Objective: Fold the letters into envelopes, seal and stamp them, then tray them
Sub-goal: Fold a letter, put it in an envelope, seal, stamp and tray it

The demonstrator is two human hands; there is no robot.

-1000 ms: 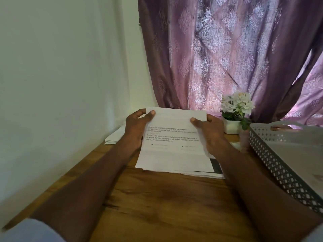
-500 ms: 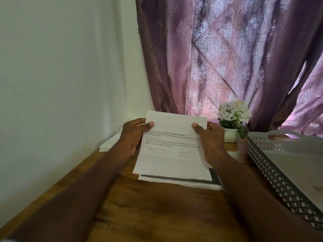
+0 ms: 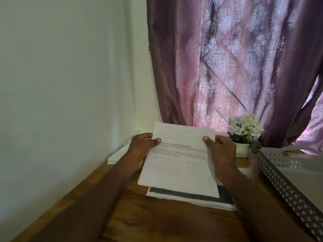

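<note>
With folding not yet begun, left hand [image 3: 141, 149] and right hand [image 3: 221, 151] pinch an unfolded letter [image 3: 180, 159] between them

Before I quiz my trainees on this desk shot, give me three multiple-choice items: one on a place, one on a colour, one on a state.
1. Where does the flower pot stand?
A. at the back of the table, before the curtain
B. inside the tray
C. on the paper stack

2. What colour is the curtain?
A. green
B. purple
C. yellow

3. How is the letter held?
A. lying flat, untouched
B. by one hand alone
C. by both hands, raised above the paper stack

Answers:
1 A, the pot sits left of the perforated tray, right in front of the curtain.
2 B, the patterned cloth is purple.
3 C, the left hand and right hand each pinch a side edge, with the paper stack showing beneath the letter.
</note>
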